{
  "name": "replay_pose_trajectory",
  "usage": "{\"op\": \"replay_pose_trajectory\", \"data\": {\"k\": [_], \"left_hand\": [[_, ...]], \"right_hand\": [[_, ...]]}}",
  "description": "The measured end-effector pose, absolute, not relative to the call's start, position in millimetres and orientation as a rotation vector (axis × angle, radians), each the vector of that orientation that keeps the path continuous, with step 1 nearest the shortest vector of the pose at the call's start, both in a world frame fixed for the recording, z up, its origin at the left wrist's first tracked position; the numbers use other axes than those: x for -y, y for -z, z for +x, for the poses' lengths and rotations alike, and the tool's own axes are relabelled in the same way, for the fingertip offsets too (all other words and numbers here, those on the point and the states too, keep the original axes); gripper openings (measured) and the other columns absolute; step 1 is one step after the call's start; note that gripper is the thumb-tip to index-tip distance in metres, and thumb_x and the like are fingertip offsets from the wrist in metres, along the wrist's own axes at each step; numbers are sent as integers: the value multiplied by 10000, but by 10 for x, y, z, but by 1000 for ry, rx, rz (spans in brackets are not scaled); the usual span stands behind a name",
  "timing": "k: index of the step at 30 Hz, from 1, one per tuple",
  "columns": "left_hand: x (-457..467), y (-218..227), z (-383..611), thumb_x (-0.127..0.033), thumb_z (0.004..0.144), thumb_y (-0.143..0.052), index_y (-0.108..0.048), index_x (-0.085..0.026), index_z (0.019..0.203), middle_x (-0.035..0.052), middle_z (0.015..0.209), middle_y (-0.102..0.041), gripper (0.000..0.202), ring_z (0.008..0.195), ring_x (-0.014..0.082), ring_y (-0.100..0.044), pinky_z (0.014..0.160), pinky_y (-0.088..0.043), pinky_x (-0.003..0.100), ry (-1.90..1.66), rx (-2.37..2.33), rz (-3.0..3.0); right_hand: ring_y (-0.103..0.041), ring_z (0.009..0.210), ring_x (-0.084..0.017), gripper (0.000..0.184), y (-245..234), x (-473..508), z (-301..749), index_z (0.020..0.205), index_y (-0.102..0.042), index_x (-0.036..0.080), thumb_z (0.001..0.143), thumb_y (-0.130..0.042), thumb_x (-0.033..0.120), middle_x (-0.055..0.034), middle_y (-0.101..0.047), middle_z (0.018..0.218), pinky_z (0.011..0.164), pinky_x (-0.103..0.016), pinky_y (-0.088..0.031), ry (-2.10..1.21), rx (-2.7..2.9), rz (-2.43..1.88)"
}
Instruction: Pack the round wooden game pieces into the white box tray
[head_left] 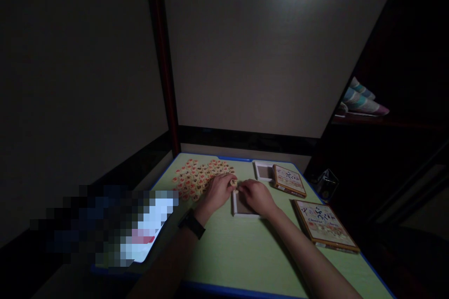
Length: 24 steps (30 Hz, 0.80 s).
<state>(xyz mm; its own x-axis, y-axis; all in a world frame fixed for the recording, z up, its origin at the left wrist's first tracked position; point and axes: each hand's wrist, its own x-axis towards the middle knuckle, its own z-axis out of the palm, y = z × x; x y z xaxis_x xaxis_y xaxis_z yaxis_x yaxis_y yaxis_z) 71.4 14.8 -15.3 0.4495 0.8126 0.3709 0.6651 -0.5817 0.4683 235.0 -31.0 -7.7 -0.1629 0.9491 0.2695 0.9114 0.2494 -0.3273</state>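
My left hand (220, 191), with a dark watch (191, 224) on its wrist, pinches a round Chinese chess piece (233, 182) with a dark character on it. Just to the left spreads a pile of Chinese chess pieces (196, 180) with red and dark characters. My right hand (258, 196) is closed, its fingertips together over the far left corner of a shallow white box tray (242, 215). Whether those fingers hold a piece is hidden. The two hands are close together, and my right hand covers part of the tray.
Toward the back right, a Chinese chess box lid (289, 180) leans over another white tray (261, 171). A second lid (326, 224) lies nearer on the right. At left a lit screen (150, 229) is partly blurred. The green table (224, 257) has blue edges and meets the wall.
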Motion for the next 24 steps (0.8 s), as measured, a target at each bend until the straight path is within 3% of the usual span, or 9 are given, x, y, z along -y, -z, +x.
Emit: {"op": "replay_pose_trajectory", "data": {"k": [7,11,17,24], "left_hand": [[-63,90,759,-130,775,-705,-692,-260,1093,12,1081,-719,343,1029,187,-633,976,-471,306,-946,-1180,2402],[-74,103,749,-201,778,-716,-684,-264,1122,17,1110,-716,352,1049,194,-635,967,-478,294,-913,-1208,2423],[-138,177,697,-217,833,-591,-737,-220,1009,55,1004,-749,228,978,213,-667,928,-492,319,-746,-1311,2504],[-166,197,686,-145,842,-501,-753,-229,983,41,992,-759,300,946,185,-675,888,-500,285,-708,-1296,2496]], "right_hand": [[-664,720,-197,201,318,126,2401,950,-587,210,816,-579,359,-27,-720,777,682,-303,-495,-554,1556,-1317],[-636,606,-185,191,384,61,2436,837,-525,218,744,-631,348,5,-667,659,592,-286,-477,-669,1410,-1306],[-624,599,-168,71,285,124,2387,733,-531,214,771,-591,216,2,-671,641,597,-259,-434,-539,1537,-1543],[-654,732,-182,111,192,214,2267,772,-635,186,830,-554,137,-59,-725,771,662,-247,-411,-334,1782,-1711]]}}
